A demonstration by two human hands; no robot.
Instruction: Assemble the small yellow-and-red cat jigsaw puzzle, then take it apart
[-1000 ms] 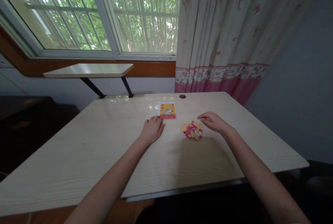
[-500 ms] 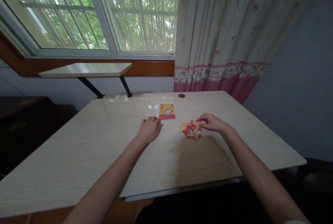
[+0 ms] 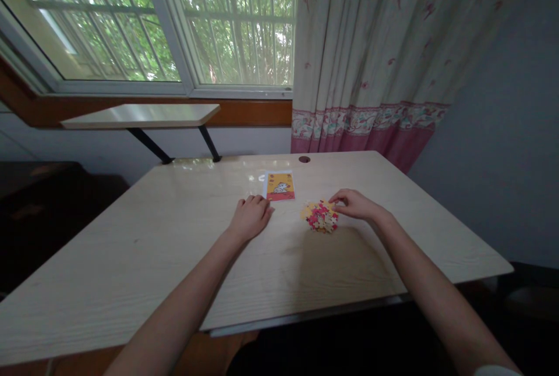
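A small heap of jigsaw puzzle pieces, pink, yellow and cream, lies on the table. My right hand is at the heap's upper right edge, thumb and index finger closed around what looks like a puzzle piece, mostly hidden by the fingers. To the left, my left hand rests palm down on the tabletop with its fingers stretched forward and nothing in them. Its fingertips are by the lower left corner of a picture card, yellow and red with a white spotted animal on it.
The pale wooden table has a round brown cable hole at its back edge. A raised shelf on black brackets stands at the back left. Behind are a barred window and a patterned curtain.
The view has shifted very slightly. Both hands stay in almost the same place, the right one still at the heap and the left one beside the card.
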